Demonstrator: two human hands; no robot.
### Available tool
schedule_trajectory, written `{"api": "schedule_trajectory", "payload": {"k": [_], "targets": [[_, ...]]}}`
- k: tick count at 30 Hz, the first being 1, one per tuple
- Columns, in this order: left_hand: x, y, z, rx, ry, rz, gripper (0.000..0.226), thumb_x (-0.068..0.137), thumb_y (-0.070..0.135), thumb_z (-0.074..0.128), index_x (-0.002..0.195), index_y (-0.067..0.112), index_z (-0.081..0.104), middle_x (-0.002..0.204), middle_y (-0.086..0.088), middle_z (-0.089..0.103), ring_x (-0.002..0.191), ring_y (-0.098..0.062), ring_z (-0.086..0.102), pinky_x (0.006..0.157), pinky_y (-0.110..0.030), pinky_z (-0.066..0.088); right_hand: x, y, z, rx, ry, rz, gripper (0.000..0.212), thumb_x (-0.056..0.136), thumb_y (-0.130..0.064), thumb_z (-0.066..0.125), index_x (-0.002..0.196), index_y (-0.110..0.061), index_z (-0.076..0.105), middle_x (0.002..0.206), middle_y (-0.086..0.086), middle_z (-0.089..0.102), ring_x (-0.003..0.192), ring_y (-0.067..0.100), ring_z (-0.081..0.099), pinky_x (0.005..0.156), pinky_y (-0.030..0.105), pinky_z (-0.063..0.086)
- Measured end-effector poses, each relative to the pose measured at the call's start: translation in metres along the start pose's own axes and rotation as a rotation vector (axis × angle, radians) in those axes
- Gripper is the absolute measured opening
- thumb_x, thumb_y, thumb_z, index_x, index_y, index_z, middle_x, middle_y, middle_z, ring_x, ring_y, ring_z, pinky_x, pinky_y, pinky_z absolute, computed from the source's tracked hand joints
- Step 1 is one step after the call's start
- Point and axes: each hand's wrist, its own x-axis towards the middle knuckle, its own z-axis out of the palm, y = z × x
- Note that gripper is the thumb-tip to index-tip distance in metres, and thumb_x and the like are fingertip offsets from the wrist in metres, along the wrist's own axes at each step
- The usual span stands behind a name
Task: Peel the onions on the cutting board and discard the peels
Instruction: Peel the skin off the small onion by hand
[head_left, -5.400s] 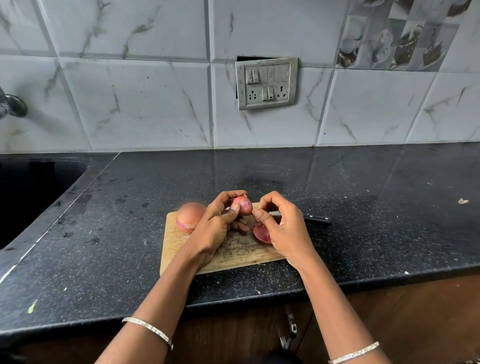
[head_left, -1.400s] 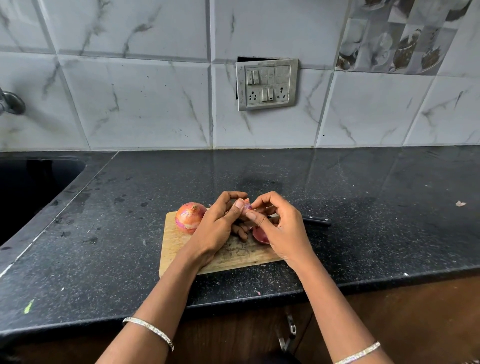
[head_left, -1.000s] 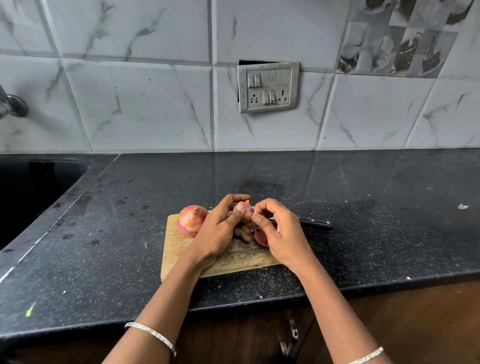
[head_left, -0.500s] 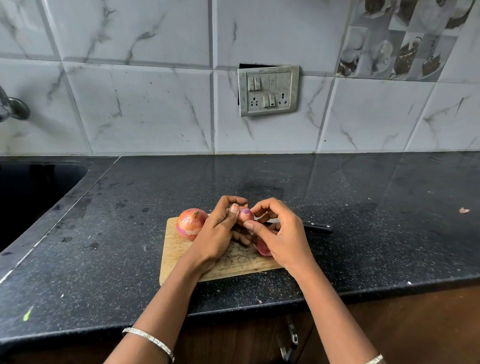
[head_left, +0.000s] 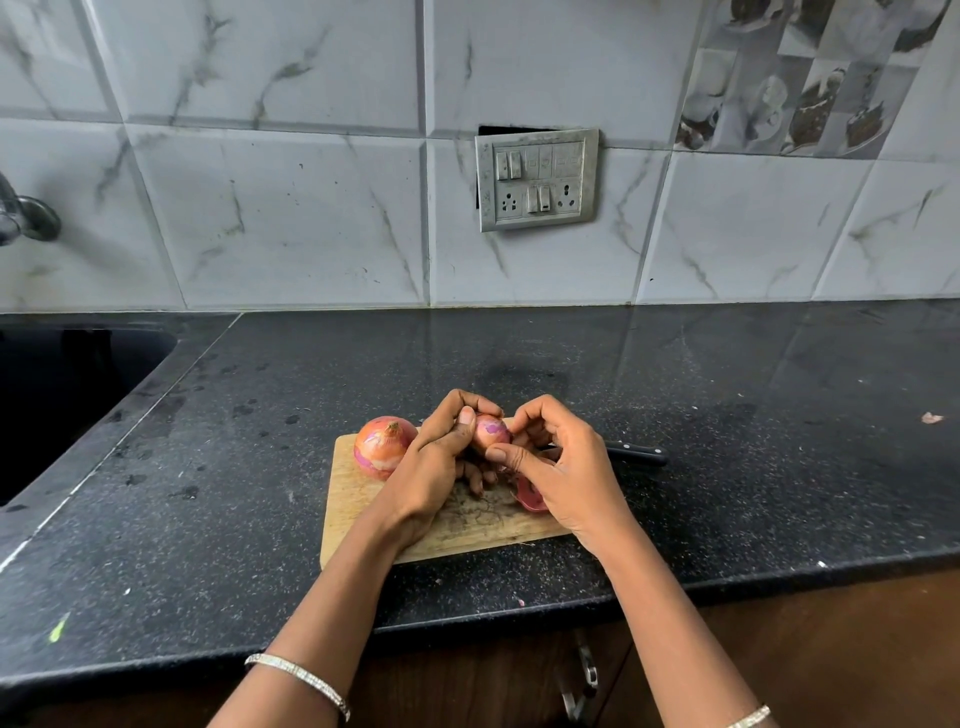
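Note:
A small pink onion is held just above the wooden cutting board. My left hand grips it from the left, thumb on top. My right hand pinches the onion's skin at its right side with thumb and forefinger. A larger unpeeled onion rests on the board's far left corner, beside my left hand. A dark red piece of peel lies on the board, partly hidden under my right hand.
A black-handled knife lies on the black counter behind my right hand. A sink opens at the left, with a tap on the tiled wall. A peel scrap lies far right. The counter's front edge is near.
Both hands stay over the board with the small onion. The onion has turned between my fingers and shows more of its pink surface, and my right fingers have shifted along its skin.

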Motion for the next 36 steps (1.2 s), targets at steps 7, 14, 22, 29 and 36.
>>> {"api": "schedule_trajectory", "payload": {"k": [7, 14, 22, 29, 36], "targets": [[-0.0013, 0.0028, 0.0005, -0.011, -0.019, -0.003, 0.027, 0.111, 0.013, 0.032, 0.112, 0.005, 0.058, 0.085, -0.002, 0.068, 0.07, -0.016, 0.059, 0.055, -0.028, 0.047, 0.0005, 0.0043, 0.0, -0.028, -0.026, 0.003, 0.025, 0.079, -0.026, 0.086, 0.086, -0.021, 0.063, 0.087, -0.005, 0.07, 0.081, 0.014, 0.065, 0.078, 0.036, 0.054], [-0.0006, 0.0017, 0.0014, -0.022, -0.01, -0.006, 0.028, 0.111, 0.015, 0.032, 0.117, 0.0, 0.055, 0.087, -0.009, 0.065, 0.07, -0.025, 0.056, 0.056, -0.029, 0.049, 0.0002, 0.0055, -0.0006, -0.049, -0.009, 0.009, 0.019, 0.082, -0.024, 0.084, 0.085, -0.022, 0.066, 0.088, -0.005, 0.071, 0.084, 0.018, 0.067, 0.081, 0.043, 0.055], [0.0018, 0.0006, -0.0007, -0.047, -0.02, -0.004, 0.028, 0.111, 0.017, 0.034, 0.121, 0.002, 0.055, 0.091, -0.014, 0.064, 0.078, -0.031, 0.058, 0.061, -0.029, 0.054, 0.0, 0.0061, -0.001, -0.062, -0.055, 0.008, 0.015, 0.09, -0.022, 0.076, 0.084, -0.022, 0.063, 0.087, -0.008, 0.066, 0.086, 0.016, 0.062, 0.083, 0.035, 0.05], [0.0048, -0.0013, -0.0008, -0.177, -0.013, -0.044, 0.017, 0.107, 0.009, 0.044, 0.12, 0.007, 0.055, 0.1, -0.012, 0.067, 0.081, -0.023, 0.068, 0.077, -0.035, 0.062, -0.0012, 0.0051, -0.0015, -0.13, 0.032, -0.072, 0.015, 0.092, -0.019, 0.073, 0.085, -0.022, 0.06, 0.087, -0.006, 0.064, 0.083, 0.014, 0.062, 0.077, 0.03, 0.051], [0.0051, -0.0027, 0.0, -0.266, -0.003, -0.067, 0.03, 0.099, 0.011, 0.059, 0.128, 0.008, 0.052, 0.115, -0.018, 0.066, 0.1, -0.024, 0.07, 0.092, -0.044, 0.06, -0.0031, 0.0013, -0.0021, -0.19, 0.17, -0.121, 0.017, 0.092, -0.014, 0.073, 0.083, -0.02, 0.06, 0.079, -0.01, 0.064, 0.077, 0.012, 0.064, 0.064, 0.026, 0.048]]}}
